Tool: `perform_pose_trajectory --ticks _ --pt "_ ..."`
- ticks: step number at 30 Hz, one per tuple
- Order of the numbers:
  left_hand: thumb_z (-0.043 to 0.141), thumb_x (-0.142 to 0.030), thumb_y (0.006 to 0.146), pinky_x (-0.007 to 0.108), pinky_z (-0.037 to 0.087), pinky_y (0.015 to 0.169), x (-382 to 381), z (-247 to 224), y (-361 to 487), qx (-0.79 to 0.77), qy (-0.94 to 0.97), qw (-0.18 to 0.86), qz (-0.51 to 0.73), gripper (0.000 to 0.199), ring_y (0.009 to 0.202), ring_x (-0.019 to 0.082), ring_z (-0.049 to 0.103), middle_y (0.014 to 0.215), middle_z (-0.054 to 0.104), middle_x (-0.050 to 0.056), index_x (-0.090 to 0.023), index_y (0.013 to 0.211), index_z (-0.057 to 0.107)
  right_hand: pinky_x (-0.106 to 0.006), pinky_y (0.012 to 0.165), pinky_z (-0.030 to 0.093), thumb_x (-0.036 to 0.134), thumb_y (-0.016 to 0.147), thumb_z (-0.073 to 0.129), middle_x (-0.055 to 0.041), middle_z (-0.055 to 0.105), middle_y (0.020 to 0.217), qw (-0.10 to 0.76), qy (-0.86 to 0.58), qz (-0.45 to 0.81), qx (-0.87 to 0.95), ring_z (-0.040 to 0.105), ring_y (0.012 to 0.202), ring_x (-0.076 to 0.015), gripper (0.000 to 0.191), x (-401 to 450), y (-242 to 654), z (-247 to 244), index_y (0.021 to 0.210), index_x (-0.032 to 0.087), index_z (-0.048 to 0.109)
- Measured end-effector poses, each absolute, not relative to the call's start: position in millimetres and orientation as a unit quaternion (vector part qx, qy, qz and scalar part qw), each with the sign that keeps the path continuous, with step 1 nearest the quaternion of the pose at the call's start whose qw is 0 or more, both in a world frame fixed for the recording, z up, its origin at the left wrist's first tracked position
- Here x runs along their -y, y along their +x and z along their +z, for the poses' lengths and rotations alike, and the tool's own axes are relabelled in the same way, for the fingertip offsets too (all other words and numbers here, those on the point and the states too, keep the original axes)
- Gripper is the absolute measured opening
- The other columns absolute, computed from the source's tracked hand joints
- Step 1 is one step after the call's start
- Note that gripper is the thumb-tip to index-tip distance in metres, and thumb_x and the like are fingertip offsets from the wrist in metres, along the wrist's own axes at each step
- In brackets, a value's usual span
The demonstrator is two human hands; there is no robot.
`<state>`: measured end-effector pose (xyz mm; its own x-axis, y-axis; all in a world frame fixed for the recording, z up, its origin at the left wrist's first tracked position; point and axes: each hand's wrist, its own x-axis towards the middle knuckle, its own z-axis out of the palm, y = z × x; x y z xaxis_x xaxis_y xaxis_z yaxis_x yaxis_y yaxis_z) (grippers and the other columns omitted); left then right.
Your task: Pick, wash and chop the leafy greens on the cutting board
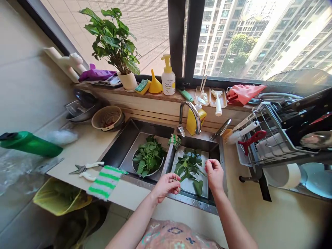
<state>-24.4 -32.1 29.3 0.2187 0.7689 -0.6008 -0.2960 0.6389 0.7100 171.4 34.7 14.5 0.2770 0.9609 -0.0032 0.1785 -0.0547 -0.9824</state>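
From the head view, your left hand (167, 185) pinches a leafy green sprig (189, 166) over the right sink basin (193, 188); your right hand (214, 173) hovers beside it, fingers curled, whether gripping I cannot tell. More greens fill a bowl (148, 159). Scissors (85, 168) lie on the pale counter (85, 145) beneath a sunny window.

So the steel double sink (129, 138) sits in the pale bench (88, 145). Left basin holds a round metal bowl of green leaves (148, 159), right basin has loose green leafy stems (190, 166). Both hands hover over the right basin, left hand (167, 185) beside right hand (214, 173). Steel scissors with white handles (85, 168) lie left of the sink, wire dish rack (272, 141) on the right, potted green plant (114, 41) on the sill behind.
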Motion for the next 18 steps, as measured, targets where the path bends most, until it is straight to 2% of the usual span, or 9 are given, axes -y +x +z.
perform_pose_trajectory --ticks 4,7,18 --pt "0.074 -0.032 0.06 0.017 0.046 0.051 19 27 -22 -0.531 0.169 0.707 0.435 0.038 0.052 0.006 0.056 0.065 0.062 -0.001 -0.015 0.084 0.051 -0.021 0.05 0.038 0.032 0.077 0.052 0.0019 0.049 0.06 0.412 -0.526 0.459 0.585 0.045 0.054 -0.0111 0.017 -17 159 7 0.067 0.018 0.052" --pt "0.075 -0.032 0.06 0.016 0.046 0.051 10 26 -16 -0.532 0.158 0.693 0.46 0.037 0.052 0.005 0.055 0.065 0.062 -0.002 -0.016 0.083 0.05 -0.021 0.05 0.037 0.028 0.08 0.049 0.0005 0.051 0.062 0.35 -0.485 0.467 0.651 0.045 0.054 -0.0111 0.016 7 142 3 0.069 0.018 0.054" --pt "0.075 -0.033 0.059 0.017 0.046 0.052 8 15 -5 -0.54 0.166 0.694 0.447 0.037 0.051 0.005 0.054 0.064 0.061 -0.002 -0.015 0.081 0.052 -0.023 0.055 0.038 0.018 0.082 0.044 -0.0022 0.056 0.07 0.335 -0.494 0.38 0.707 0.048 0.061 -0.0124 0.012 21 134 -3 0.076 0.019 0.055"
